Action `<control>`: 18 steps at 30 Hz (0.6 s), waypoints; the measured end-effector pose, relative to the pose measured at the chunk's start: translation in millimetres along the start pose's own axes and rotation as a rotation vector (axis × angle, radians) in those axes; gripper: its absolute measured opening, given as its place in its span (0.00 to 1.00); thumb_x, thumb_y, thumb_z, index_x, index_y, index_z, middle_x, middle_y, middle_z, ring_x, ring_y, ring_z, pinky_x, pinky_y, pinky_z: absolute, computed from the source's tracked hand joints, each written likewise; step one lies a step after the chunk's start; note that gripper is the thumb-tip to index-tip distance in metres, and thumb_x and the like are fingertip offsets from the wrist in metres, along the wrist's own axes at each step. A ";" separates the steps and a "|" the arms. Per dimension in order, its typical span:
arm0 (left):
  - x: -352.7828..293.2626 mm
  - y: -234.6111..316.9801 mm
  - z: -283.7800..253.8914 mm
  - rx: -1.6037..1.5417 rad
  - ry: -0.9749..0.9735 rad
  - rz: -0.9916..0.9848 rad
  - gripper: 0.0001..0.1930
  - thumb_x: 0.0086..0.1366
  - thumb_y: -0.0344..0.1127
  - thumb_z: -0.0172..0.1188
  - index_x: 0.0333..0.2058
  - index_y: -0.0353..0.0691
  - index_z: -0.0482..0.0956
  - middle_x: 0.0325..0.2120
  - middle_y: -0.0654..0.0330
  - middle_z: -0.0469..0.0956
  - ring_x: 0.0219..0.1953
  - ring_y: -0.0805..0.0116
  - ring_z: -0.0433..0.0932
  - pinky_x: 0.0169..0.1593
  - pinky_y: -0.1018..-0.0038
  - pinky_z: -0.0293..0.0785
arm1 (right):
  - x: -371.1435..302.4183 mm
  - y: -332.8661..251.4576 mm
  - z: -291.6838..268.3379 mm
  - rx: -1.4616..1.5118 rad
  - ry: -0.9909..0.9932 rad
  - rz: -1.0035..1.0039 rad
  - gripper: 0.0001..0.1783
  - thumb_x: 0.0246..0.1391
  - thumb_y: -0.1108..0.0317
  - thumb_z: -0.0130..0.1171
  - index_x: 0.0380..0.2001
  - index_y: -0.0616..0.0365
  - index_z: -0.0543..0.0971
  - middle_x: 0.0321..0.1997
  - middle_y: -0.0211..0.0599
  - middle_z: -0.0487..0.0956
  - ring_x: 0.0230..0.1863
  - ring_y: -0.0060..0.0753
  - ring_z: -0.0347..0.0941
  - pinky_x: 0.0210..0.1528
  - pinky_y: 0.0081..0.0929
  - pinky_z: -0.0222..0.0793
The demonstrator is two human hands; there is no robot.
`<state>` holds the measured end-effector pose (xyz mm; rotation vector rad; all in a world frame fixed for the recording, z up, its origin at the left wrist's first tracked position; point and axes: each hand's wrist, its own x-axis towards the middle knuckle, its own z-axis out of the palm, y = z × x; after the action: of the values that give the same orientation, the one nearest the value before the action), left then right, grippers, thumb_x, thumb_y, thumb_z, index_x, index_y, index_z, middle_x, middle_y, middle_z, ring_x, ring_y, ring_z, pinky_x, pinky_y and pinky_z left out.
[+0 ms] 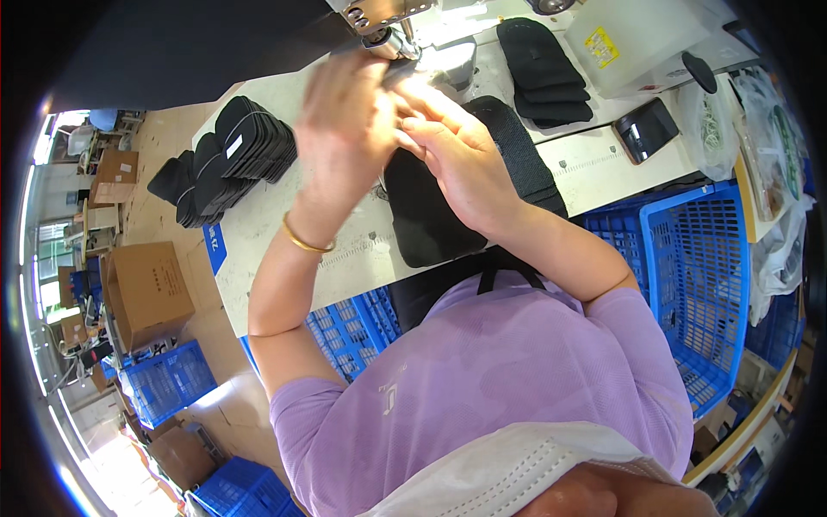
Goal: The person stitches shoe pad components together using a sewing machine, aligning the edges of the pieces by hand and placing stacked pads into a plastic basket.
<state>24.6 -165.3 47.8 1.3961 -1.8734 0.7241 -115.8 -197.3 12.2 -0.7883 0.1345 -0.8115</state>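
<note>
Close in front of the sewing machine's needle end (388,39), my two hands meet over the white table. My left hand (345,129) is smeared by motion, so its fingers cannot be read. Thumb and fingers of my right hand (461,164) come together in a pinch beside it; what they hold, if anything, is hidden. Beneath the hands a black fabric piece (426,215) lies at the table's near edge. Partly behind my right hand rests a stack of black textured pieces (521,159).
Bundled black pieces (254,142) sit at the table's left end. Farther right are more black pieces (543,77), a phone (646,129), a translucent bin (637,43) and a plastic bag (711,125). A blue crate (702,284) stands right; cardboard boxes (151,293) are on the floor left.
</note>
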 end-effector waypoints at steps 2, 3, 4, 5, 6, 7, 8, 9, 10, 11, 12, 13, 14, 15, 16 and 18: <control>3.5 -18.2 -10.6 0.042 -0.090 -0.076 0.18 0.50 0.17 0.61 0.43 0.32 0.80 0.38 0.53 0.79 0.40 0.56 0.79 0.46 0.67 0.77 | 0.1 -0.1 -1.1 0.013 0.024 0.017 0.26 0.63 0.76 0.48 0.64 0.67 0.63 0.63 0.38 0.69 0.62 0.24 0.65 0.61 0.20 0.60; 5.8 -25.1 -17.7 0.027 -0.137 0.001 0.20 0.48 0.16 0.60 0.44 0.33 0.80 0.40 0.53 0.80 0.41 0.56 0.79 0.46 0.67 0.77 | 0.9 -0.2 -0.5 -0.063 0.012 -0.022 0.26 0.63 0.74 0.49 0.64 0.67 0.63 0.62 0.38 0.70 0.60 0.24 0.67 0.61 0.22 0.63; 8.5 -24.6 -20.2 0.029 -0.137 0.002 0.20 0.48 0.16 0.60 0.44 0.33 0.80 0.40 0.53 0.80 0.41 0.56 0.79 0.46 0.67 0.77 | 1.3 -0.6 0.3 -0.139 0.000 -0.062 0.26 0.63 0.72 0.50 0.64 0.66 0.64 0.61 0.37 0.71 0.58 0.24 0.70 0.60 0.23 0.65; 10.8 -22.5 -22.8 -0.063 -0.162 0.090 0.21 0.47 0.18 0.61 0.43 0.34 0.80 0.40 0.55 0.80 0.40 0.56 0.79 0.44 0.67 0.77 | 0.4 -2.8 0.7 -0.138 -0.002 -0.063 0.26 0.63 0.72 0.50 0.64 0.66 0.64 0.61 0.37 0.71 0.58 0.24 0.70 0.60 0.23 0.65; 11.5 -20.3 -24.3 -0.156 -0.186 0.178 0.22 0.46 0.19 0.61 0.43 0.35 0.80 0.40 0.57 0.80 0.40 0.57 0.78 0.43 0.67 0.78 | -0.7 -6.2 0.2 -0.175 0.005 -0.042 0.25 0.63 0.71 0.51 0.63 0.65 0.66 0.57 0.34 0.73 0.53 0.20 0.70 0.57 0.20 0.66; 8.2 -11.5 -22.5 -0.145 -0.168 0.164 0.22 0.44 0.21 0.61 0.43 0.35 0.80 0.40 0.57 0.79 0.40 0.57 0.78 0.42 0.68 0.78 | -1.7 -8.9 -1.1 -0.212 0.014 -0.021 0.24 0.63 0.71 0.52 0.62 0.65 0.68 0.52 0.31 0.75 0.48 0.15 0.71 0.53 0.17 0.67; 7.5 -0.4 -22.2 -0.102 -0.162 0.131 0.22 0.44 0.21 0.61 0.42 0.34 0.80 0.40 0.57 0.79 0.40 0.58 0.78 0.42 0.68 0.78 | -2.3 -10.6 -2.6 -0.212 0.014 -0.022 0.24 0.63 0.71 0.52 0.62 0.65 0.68 0.52 0.31 0.75 0.48 0.15 0.71 0.53 0.17 0.67; 5.9 6.9 -22.5 -0.071 -0.161 0.108 0.21 0.44 0.21 0.61 0.42 0.34 0.80 0.40 0.57 0.79 0.39 0.59 0.78 0.42 0.68 0.78 | -4.7 -13.0 -3.1 -0.234 0.017 -0.022 0.23 0.63 0.70 0.52 0.60 0.64 0.70 0.48 0.28 0.76 0.43 0.11 0.69 0.48 0.13 0.66; 3.8 12.4 -21.7 -0.042 -0.159 0.084 0.21 0.45 0.22 0.60 0.42 0.33 0.80 0.40 0.56 0.79 0.39 0.59 0.77 0.41 0.69 0.78 | -6.9 -15.5 -3.1 -0.257 0.021 -0.022 0.22 0.63 0.70 0.53 0.59 0.63 0.72 0.44 0.24 0.77 0.39 0.07 0.67 0.43 0.10 0.64; 2.3 17.4 -20.0 -0.042 -0.159 0.084 0.21 0.45 0.22 0.60 0.42 0.33 0.80 0.40 0.56 0.79 0.39 0.59 0.77 0.41 0.69 0.78 | -8.4 -19.5 -1.5 -0.266 0.016 -0.012 0.21 0.62 0.70 0.52 0.58 0.63 0.73 0.41 0.22 0.76 0.35 0.05 0.65 0.38 0.08 0.61; 1.3 21.7 -17.6 0.015 -0.148 0.078 0.21 0.44 0.23 0.60 0.42 0.31 0.80 0.41 0.56 0.78 0.38 0.60 0.77 0.41 0.69 0.78 | -9.6 -21.8 -1.2 -0.267 0.018 -0.013 0.21 0.62 0.70 0.52 0.58 0.63 0.73 0.41 0.22 0.76 0.35 0.05 0.65 0.38 0.08 0.61; 0.4 26.5 -15.1 0.072 -0.136 0.071 0.21 0.44 0.24 0.60 0.42 0.30 0.79 0.41 0.56 0.78 0.38 0.60 0.76 0.41 0.69 0.77 | -10.7 -23.6 -1.3 -0.286 0.034 -0.007 0.22 0.62 0.71 0.51 0.59 0.63 0.73 0.41 0.21 0.76 0.35 0.05 0.65 0.38 0.08 0.61; -0.4 33.3 -13.4 0.068 -0.136 0.073 0.21 0.44 0.24 0.60 0.42 0.30 0.79 0.41 0.56 0.78 0.38 0.60 0.76 0.41 0.69 0.77 | -11.7 -25.5 -2.2 -0.305 0.051 -0.001 0.22 0.62 0.71 0.50 0.59 0.63 0.72 0.41 0.21 0.76 0.35 0.04 0.64 0.37 0.08 0.60; -1.7 41.3 -13.6 0.079 -0.148 0.001 0.23 0.44 0.20 0.59 0.44 0.29 0.79 0.43 0.55 0.77 0.40 0.58 0.76 0.43 0.68 0.77 | -12.4 -27.5 -3.5 -0.303 0.049 0.000 0.22 0.62 0.71 0.50 0.59 0.63 0.72 0.41 0.21 0.76 0.35 0.04 0.64 0.37 0.08 0.60; -2.8 47.9 -11.8 0.089 -0.159 -0.072 0.24 0.44 0.15 0.57 0.45 0.28 0.78 0.44 0.54 0.77 0.43 0.56 0.76 0.45 0.66 0.77 | -12.7 -30.0 -5.9 -0.369 0.036 0.000 0.22 0.62 0.72 0.50 0.60 0.63 0.72 0.42 0.23 0.77 0.36 0.05 0.66 0.38 0.08 0.61; -7.8 55.1 -2.4 0.110 -0.150 -0.093 0.25 0.44 0.15 0.57 0.45 0.27 0.78 0.45 0.52 0.76 0.43 0.54 0.75 0.46 0.66 0.76 | -13.6 -33.0 -10.2 -0.436 0.024 0.002 0.23 0.62 0.72 0.50 0.60 0.64 0.72 0.44 0.25 0.78 0.36 0.07 0.67 0.39 0.08 0.62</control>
<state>-26.5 -144.1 41.2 1.6354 -1.8918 0.7020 -149.1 -207.9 24.8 -1.1884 0.3409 -0.8001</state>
